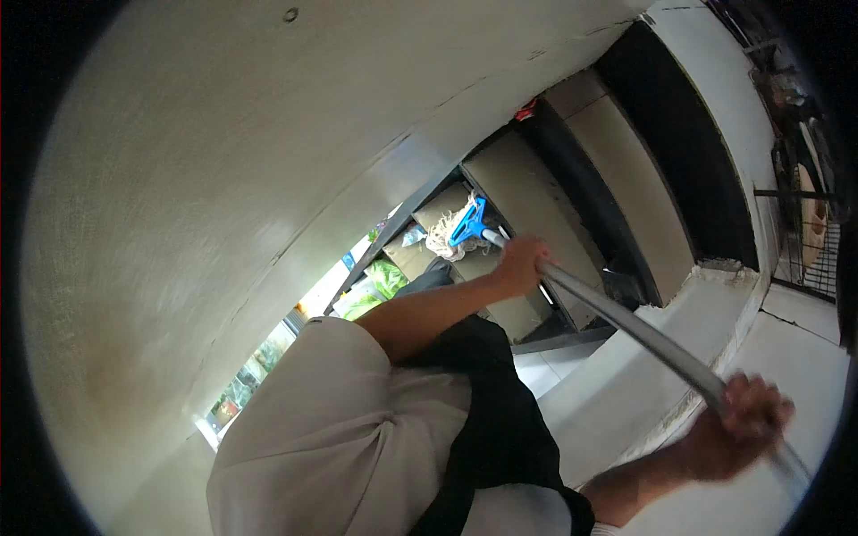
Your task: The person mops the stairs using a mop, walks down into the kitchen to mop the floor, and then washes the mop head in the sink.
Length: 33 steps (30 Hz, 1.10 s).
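Note:
A mop with a grey pole (626, 323) slants across the view, from the stairs at centre to the lower right. Its blue clamp (469, 223) holds pale string strands (442, 241), which rest on a tan step. My left hand (521, 265) is closed around the pole a little above the clamp. Farther up the pole, near the right edge, my right hand (742, 418) wraps round it and is slightly blurred. The pole's far end fades out past that hand.
Tan stairs (617, 147) with dark risers run along a plain wall (223, 152). Green plastic bags (384, 279) and a dark object (429, 277) lie lower on the stairs. A wire rack (815, 223) with shoes stands at right, near a white ledge (666, 357).

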Available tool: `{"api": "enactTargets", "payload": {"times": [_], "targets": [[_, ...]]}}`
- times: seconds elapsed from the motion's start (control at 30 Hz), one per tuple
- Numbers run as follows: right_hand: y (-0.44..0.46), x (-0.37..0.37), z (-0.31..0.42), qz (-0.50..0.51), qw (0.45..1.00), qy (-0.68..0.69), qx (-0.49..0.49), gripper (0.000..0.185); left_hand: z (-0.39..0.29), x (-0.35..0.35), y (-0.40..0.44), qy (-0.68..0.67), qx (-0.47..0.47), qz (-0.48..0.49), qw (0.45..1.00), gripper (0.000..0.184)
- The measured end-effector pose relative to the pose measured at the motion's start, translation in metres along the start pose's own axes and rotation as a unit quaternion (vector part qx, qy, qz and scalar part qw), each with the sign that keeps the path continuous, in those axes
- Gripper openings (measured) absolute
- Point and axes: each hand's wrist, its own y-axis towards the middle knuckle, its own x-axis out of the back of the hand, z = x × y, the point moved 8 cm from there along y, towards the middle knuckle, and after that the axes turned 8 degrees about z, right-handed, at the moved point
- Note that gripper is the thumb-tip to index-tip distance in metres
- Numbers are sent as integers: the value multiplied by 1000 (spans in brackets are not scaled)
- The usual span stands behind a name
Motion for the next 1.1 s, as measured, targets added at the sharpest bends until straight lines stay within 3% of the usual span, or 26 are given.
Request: {"api": "enactTargets", "payload": {"times": [0.07, 0.1, 0.13, 0.17, 0.2, 0.23, 0.3, 0.37, 0.43, 0.5, 0.57, 0.67, 0.7, 0.73, 0.77, 0.8, 0.83, 0.93, 1.0, 1.07, 1.1], "targets": [[-7, 3, -79, 34, 997, -8, -76, 19, 46, 14, -9, 108, 154, -37, 981, 33], [-12, -16, -114, -62, 990, -84, -95, 12, 45, 26, -13, 109, 161, -42, 980, 33], [-13, -28, -153, -42, 987, -40, -149, 10, 41, 38, -15, 119, 181, -14, 976, 42], [-3, -36, -168, 19, 993, 55, -106, 10, 35, 53, -17, 129, 200, 13, 971, 52], [9, -34, -172, -3, 994, 29, -103, 9, 37, 67, -25, 96, 241, 65, 963, 61], [20, -33, -174, -26, 995, 6, -100, 9, 36, 95, -35, 100, 249, 54, 962, 61], [39, -41, -181, 7, 996, 9, -87, 10, 19, 147, -56, 129, 167, 30, 977, 56], [58, -44, -194, 48, 996, 22, -78, 11, 2, 208, -89, 111, 213, 38, 970, 49], [77, -40, -211, 86, 990, 64, -95, 14, -42, 261, -127, 214, 227, 8, 950, 44], [89, -25, -220, 89, 989, 77, -88, 15, -93, 292, -169, 176, 260, -56, 948, 38], [106, -21, -233, 92, 988, 89, -89, 17, -147, 314, -207, 282, 272, -113, 913, 34], [122, -22, -241, 135, 979, 113, -98, 19, -249, 342, -275, 517, 55, -340, 784, 34], [128, -18, -241, 87, 990, 61, -95, 20, -286, 342, -289, 676, 80, -338, 650, 35], [132, -16, -242, 42, 995, 8, -90, 21, -308, 347, -303, 681, 3, -385, 622, 42], [137, -14, -246, 48, 994, 10, -94, 21, -331, 353, -303, 738, -31, -367, 565, 49], [143, -9, -253, 71, 992, 29, -99, 21, -337, 357, -307, 818, 17, -340, 464, 54], [147, -1, -260, 92, 989, 47, -103, 21, -341, 370, -313, 819, 21, -336, 465, 54], [153, 10, -265, 90, 988, 55, -109, 24, -331, 397, -319, 890, -57, -236, 386, 72], [147, -2, -255, 77, 987, 62, -125, 30, -328, 400, -321, 898, -45, -242, 364, 70], [130, -14, -232, -72, 991, -26, -108, 31, -323, 399, -322, 903, -31, -251, 347, 69], [139, 11, -242, -75, 991, -33, -108, 31, -321, 401, -321, 902, -20, -250, 351, 64]]}}
